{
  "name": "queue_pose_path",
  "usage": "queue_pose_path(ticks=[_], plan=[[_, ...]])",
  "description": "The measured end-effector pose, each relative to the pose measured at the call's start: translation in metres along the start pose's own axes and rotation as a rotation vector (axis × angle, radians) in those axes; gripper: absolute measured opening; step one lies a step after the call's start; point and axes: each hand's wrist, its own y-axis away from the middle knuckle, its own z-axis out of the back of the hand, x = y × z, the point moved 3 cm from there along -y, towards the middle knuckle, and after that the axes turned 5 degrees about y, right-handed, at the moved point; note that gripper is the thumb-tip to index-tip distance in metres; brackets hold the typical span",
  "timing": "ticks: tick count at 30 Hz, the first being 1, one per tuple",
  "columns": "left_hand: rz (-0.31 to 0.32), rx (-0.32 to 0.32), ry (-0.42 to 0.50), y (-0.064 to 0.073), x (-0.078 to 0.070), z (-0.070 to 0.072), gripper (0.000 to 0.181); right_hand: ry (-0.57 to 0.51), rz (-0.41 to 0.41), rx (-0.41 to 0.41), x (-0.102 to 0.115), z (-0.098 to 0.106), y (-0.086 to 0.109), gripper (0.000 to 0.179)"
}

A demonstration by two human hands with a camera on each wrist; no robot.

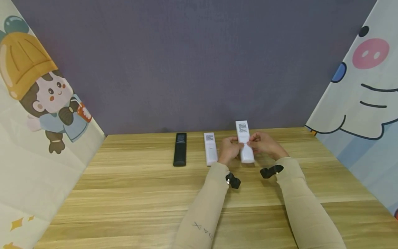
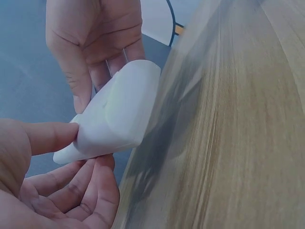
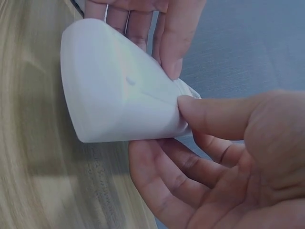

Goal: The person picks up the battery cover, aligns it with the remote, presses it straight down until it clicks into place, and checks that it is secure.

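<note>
Between both hands is a white remote control (image 1: pixel 247 155), its labelled back facing up; the wrist views show its rounded end above the table. My left hand (image 1: pixel 229 150) pinches its left side, thumb on top and curled fingers underneath. From the other side my right hand (image 1: pixel 266 144) grips it the same way, its thumb (image 3: pixel 214 114) on the upper face. The two thumbs come close together near the middle of the remote. In the left wrist view, its white casing (image 2: pixel 119 109) covers part of the right fingers.
A second white remote control (image 1: pixel 211 152), label up, lies just left of my left hand. Further left lies a black remote control (image 1: pixel 180 150). The wooden table (image 1: pixel 140 200) ends at a dark grey back panel (image 1: pixel 192 69), with printed cloths at both sides.
</note>
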Motion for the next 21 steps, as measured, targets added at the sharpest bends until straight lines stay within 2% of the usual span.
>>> queue_pose_path(ticks=[10,14,21], plan=[[-0.016,0.047,-0.098,-0.0002,-0.0004,0.0007,0.046,0.041,-0.036,-0.049,-0.0001,-0.0034,-0.0021,0.029],[-0.022,0.053,-0.178,-0.0007,-0.0005,0.0008,0.051,0.046,-0.045,-0.047,-0.0002,-0.0052,-0.0033,0.035],[-0.049,0.086,-0.253,-0.0017,0.0013,0.0009,0.053,0.053,-0.035,-0.033,-0.0049,-0.0069,-0.0059,0.041]])
